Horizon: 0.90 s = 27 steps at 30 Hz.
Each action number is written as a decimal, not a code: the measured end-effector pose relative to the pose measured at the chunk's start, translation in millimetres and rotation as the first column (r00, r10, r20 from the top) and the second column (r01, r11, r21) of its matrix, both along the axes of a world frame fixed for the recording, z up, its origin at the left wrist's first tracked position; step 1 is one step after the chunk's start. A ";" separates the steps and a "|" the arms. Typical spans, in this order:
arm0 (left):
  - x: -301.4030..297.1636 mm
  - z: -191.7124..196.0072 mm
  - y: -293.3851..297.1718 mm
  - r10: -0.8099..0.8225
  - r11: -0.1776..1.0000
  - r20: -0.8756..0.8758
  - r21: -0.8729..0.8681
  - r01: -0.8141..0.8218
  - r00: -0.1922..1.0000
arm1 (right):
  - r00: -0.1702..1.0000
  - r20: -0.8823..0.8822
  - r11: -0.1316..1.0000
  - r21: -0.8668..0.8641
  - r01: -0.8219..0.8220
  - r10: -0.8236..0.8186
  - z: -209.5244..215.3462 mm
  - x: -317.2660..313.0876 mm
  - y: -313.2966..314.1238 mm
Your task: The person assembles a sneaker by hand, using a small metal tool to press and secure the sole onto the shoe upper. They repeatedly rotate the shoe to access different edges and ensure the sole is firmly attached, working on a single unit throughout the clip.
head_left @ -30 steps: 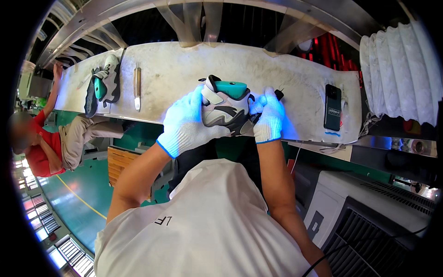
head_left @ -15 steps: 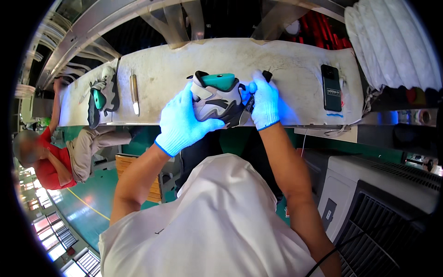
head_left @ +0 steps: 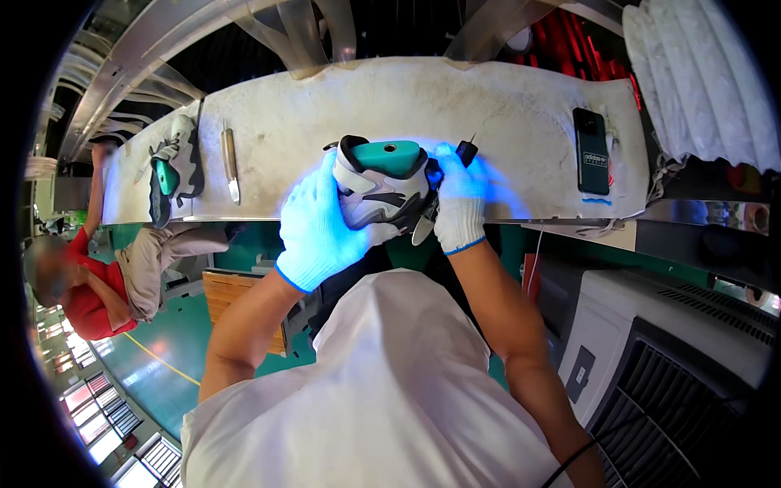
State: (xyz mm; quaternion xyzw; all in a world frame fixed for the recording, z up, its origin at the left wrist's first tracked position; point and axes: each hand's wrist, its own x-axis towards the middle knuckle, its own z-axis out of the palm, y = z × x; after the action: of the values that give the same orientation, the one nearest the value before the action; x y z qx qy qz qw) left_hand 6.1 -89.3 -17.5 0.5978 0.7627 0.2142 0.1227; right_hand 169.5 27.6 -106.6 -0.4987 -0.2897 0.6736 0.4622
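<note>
White-gloved left hand (head_left: 321, 215), fingers spread, clasps a grey-and-black sneaker (head_left: 374, 187) fitted over a teal shoe last (head_left: 386, 154) at the near edge of the tabletop (head_left: 521, 122); right hand (head_left: 461, 199), fingers curled tight, grips a black-ended tool (head_left: 466, 152) beside the sneaker's right end, contact obscured.

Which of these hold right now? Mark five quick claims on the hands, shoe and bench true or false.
1. The left hand grips a shoe. True.
2. The right hand is empty. False: it holds a black-ended tool.
3. The insert in that shoe's opening is red. False: it is teal.
4. The phone lies on the bench, right of both hands. True.
5. The wooden-handled knife lies beside the phone. False: it lies left of both hands.
</note>
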 end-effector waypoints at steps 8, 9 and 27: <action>7.4 -54.2 -32.7 -0.050 0.880 -0.128 0.464 0.105 0.990 | 0.952 -0.014 0.938 0.173 -0.299 0.306 -0.7 23.9 -11.8; 5.1 -51.3 -30.6 -0.063 0.894 -0.058 0.440 0.082 0.996 | 0.946 -0.183 0.961 0.119 -0.249 0.268 0.5 23.8 -5.8; -18.2 -103.6 -48.0 -0.398 0.621 -0.183 0.668 0.411 0.899 | 0.460 0.456 0.455 0.127 -0.881 0.762 33.0 0.3 22.3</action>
State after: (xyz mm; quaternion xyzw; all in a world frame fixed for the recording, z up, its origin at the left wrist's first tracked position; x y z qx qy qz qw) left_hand -12.2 -137.3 -121.1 0.7570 0.4735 0.4446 -0.0712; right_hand 169.8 50.0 -73.6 -0.3075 -0.6838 0.6550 0.0939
